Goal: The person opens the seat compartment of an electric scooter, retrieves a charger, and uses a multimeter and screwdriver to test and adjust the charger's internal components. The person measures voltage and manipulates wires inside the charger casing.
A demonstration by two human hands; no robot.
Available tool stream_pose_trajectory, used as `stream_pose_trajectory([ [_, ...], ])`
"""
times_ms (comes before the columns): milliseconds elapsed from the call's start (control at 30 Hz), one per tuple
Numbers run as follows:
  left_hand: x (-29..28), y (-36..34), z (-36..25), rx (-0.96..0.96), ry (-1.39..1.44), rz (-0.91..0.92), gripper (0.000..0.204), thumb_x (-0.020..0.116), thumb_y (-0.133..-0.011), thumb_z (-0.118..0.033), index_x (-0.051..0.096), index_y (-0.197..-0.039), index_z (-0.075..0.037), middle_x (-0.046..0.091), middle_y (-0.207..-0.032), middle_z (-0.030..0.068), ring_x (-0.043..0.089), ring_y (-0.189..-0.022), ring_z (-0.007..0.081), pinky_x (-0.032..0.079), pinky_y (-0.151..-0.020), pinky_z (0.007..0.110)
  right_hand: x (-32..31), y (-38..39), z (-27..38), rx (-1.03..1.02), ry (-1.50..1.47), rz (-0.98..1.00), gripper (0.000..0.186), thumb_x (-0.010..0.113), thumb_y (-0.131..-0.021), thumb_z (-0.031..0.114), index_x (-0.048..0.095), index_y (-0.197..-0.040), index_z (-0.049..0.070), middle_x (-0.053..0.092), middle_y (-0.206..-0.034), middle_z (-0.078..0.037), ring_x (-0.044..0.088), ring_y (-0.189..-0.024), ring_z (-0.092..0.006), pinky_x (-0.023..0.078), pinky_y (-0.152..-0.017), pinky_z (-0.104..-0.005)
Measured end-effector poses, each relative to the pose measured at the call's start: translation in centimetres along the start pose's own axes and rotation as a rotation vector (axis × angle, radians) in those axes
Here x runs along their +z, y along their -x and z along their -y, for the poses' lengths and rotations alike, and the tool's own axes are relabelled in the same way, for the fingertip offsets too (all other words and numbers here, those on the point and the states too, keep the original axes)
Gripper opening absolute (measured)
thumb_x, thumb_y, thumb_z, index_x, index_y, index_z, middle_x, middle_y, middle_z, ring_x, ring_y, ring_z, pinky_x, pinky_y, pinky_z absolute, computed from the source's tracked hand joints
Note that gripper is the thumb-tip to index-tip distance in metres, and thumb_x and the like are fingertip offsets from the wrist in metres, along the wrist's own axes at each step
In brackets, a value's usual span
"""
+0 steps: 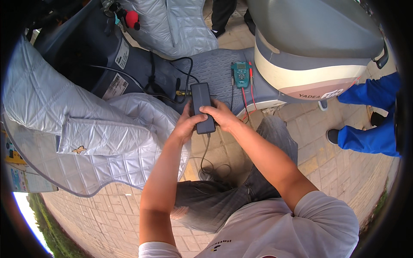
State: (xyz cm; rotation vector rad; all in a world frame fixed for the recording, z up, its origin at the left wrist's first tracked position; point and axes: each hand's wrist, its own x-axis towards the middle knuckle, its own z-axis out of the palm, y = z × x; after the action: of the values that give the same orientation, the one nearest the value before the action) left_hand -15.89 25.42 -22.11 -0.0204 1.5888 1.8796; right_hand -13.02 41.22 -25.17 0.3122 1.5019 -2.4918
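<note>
Over the grey ribbed footboard of an electric scooter, both hands hold one flat black rectangular charger brick. The left hand grips its lower left edge with fingers curled around it, and the right hand clasps the right side, thumb laid across the top face and fingers wrapped beneath. One thin black cable hangs from the brick's near end down toward the paving, and another black lead runs from its far end across the footboard.

One teal handheld multimeter lies on the footboard just beside the brick's far right corner, with one red probe wire and one black one trailing off it toward the footboard's near edge. Two white rectangular labels sit on the dark scooter body to the left: the upper label stands tilted, the lower label slants below it. A yellow and blue printed card shows at the far left edge.

A silver quilted windshield cover drapes wide over the left, its hem reaching the left hand, so room on that side is tight. The grey and cream scooter seat body closes the right. Between them lies an open strip of tan brick paving, partly taken by the person's grey trousers. Another person's blue trouser legs stand at the far right
</note>
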Motion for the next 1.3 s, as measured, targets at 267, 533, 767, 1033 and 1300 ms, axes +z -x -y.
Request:
stream_pose_trajectory([
  [267, 0.4, 0.0, -0.2, 0.008, -0.007, 0.045, 0.101, 0.076, -0.075, -0.008, 0.012, -0.154, -0.005, 0.048, -0.135, 0.0184, 0.052, -0.121, 0.0293, 0.046, -0.100, 0.040, -2.3, 0.6, -0.1, 0.074, -0.147, 0.083, 0.059, 0.073, -0.083, 0.026, 0.052, -0.132, -0.001, 0.063, -0.114, -0.012, 0.063, -0.102, -0.0205, 0.055, -0.081, -0.0351],
  [533, 0.4, 0.0, -0.3, 0.042, -0.031, 0.089, 0.103, 0.075, -0.074, -0.007, 0.011, -0.155, -0.007, 0.043, -0.141, 0.0171, 0.048, -0.126, 0.0290, 0.042, -0.104, 0.040, -1.6, 2.1, 1.3, -0.009, -0.070, 0.059, 0.064, 0.071, -0.085, 0.024, 0.044, -0.138, -0.001, 0.060, -0.118, -0.014, 0.061, -0.105, -0.0226, 0.055, -0.083, -0.0360],
  [767, 0.4, 0.1, -0.2, 0.029, -0.073, 0.074, 0.089, 0.066, -0.086, -0.034, 0.015, -0.153, -0.005, 0.043, -0.142, 0.0185, 0.046, -0.127, 0.0286, 0.040, -0.104, 0.042, -2.0, 1.7, 1.7, -0.117, -0.050, 0.056, 0.071, 0.069, -0.083, 0.018, 0.035, -0.141, -0.006, 0.058, -0.123, -0.017, 0.058, -0.112, -0.0235, 0.050, -0.092, -0.0356],
  [1033, 3.4, 1.1, -0.6, 0.111, -0.077, -0.169, 0.081, 0.048, -0.095, -0.061, 0.036, -0.144, 0.003, 0.050, -0.134, 0.0184, 0.052, -0.119, 0.0227, 0.043, -0.100, 0.032, 0.7, 3.6, 2.1, -0.311, 0.096, -0.023, 0.072, 0.068, -0.083, 0.013, 0.031, -0.141, -0.011, 0.057, -0.124, -0.019, 0.058, -0.112, -0.0232, 0.048, -0.094, -0.0329],
  [1300, 3.2, 0.8, -0.3, 0.133, 0.004, -0.123, 0.068, 0.050, -0.097, -0.055, 0.047, -0.134, 0.002, 0.057, -0.121, 0.0135, 0.056, -0.107, 0.0178, 0.046, -0.093, 0.030, -0.9, 3.3, 2.4, -0.231, 0.037, 0.024, 0.075, 0.067, -0.083, 0.015, 0.030, -0.142, -0.012, 0.058, -0.120, -0.019, 0.059, -0.106, -0.0208, 0.049, -0.090, -0.0314],
])
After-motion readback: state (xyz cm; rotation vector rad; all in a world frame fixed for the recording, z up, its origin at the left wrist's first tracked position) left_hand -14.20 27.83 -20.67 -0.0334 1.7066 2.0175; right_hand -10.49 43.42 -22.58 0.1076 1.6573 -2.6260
